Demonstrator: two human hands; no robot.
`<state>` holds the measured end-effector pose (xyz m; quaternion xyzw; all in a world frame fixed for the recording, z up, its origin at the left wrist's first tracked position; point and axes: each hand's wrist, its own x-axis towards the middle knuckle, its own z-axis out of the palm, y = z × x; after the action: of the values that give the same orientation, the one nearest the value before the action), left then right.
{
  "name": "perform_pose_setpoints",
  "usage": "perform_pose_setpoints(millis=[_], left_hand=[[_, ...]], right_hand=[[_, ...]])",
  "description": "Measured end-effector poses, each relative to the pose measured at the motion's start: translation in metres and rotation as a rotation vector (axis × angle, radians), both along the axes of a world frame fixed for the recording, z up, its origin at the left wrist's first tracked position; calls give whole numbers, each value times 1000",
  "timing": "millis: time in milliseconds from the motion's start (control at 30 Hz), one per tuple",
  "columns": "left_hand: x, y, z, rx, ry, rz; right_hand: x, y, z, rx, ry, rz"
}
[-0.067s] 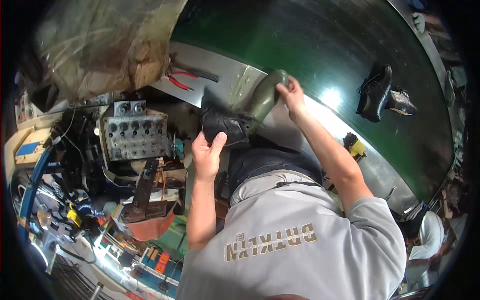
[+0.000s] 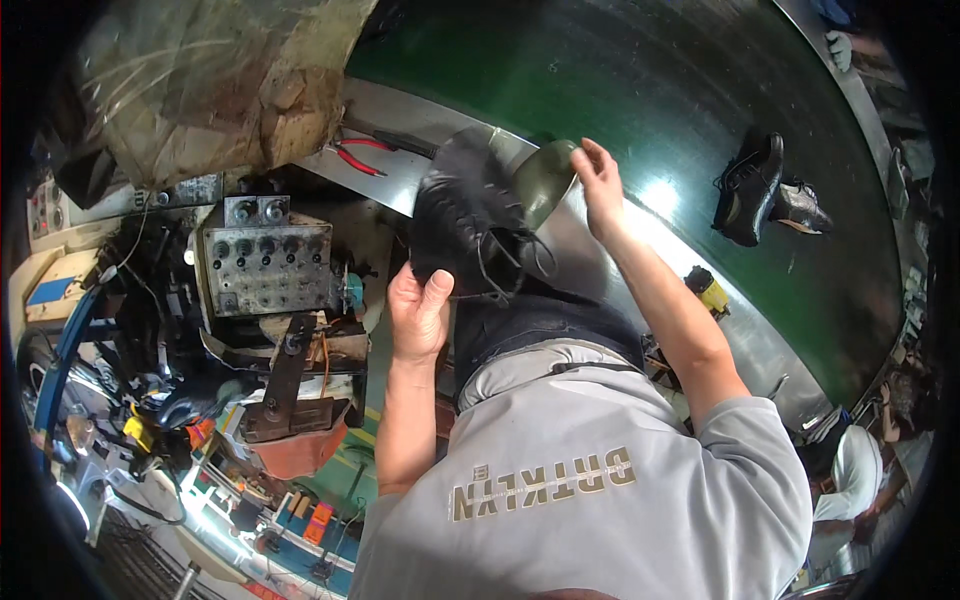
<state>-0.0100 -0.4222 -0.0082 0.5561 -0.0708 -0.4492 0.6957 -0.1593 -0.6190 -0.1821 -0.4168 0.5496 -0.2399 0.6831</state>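
My left hand (image 2: 418,312) grips a black lace-up shoe upper (image 2: 462,205), thumb on top and fingers beneath. Its laces hang loose on the right side. Beside it, partly behind the upper, is a smooth olive-green shoe last (image 2: 546,182). My right hand (image 2: 598,190) holds the right end of this last with bent fingers. How far the last reaches behind the upper is hidden.
Red-handled pliers (image 2: 362,157) lie on the metal edge to the left. Black shoes (image 2: 750,190) rest on the dark green belt (image 2: 640,90). A machine control panel (image 2: 268,268) stands at left, under a stained plastic sheet (image 2: 210,90). Another person's gloved hand (image 2: 840,50) shows far right.
The shoe upper has swung upward and turned in my left hand, showing its laces and covering more of the last. My right hand has shifted slightly to the right.
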Motion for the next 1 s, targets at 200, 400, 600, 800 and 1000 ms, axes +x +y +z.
perform_pose_setpoints(millis=[200, 400, 600, 800, 1000], left_hand=[[-23, 38, -84, -58, 447, 70], [-39, 69, -143, 129, 421, 16], [-34, 57, -174, 231, 433, -60], [-28, 45, -159, 131, 527, 4], [-42, 49, -100, -124, 478, -188]], right_hand=[[-17, -30, 33, 557, -459, 60], [-25, -11, -11, 487, -180, 121], [7, -27, -39, -199, 174, 28], [16, -46, -43, 191, -159, -113], [11, -56, 18, 215, -204, -23]])
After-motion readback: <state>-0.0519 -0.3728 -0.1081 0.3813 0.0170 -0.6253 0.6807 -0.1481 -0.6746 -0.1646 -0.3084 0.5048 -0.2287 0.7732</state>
